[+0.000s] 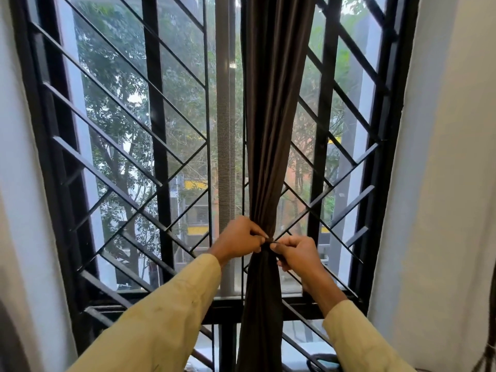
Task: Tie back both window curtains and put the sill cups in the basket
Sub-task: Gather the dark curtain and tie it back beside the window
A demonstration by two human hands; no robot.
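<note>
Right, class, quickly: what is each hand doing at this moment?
Left hand: closed, pinching the tie on the curtain.
Right hand: closed, pinching the tie too.

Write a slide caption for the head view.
Left hand and right hand pinch a tie around the gathered dark curtain at the window.

Dark brown curtain, black diagonal-barred window grille, pale yellow sleeves, white walls

Both hands pinch a tie around the gathered dark curtain.
</note>
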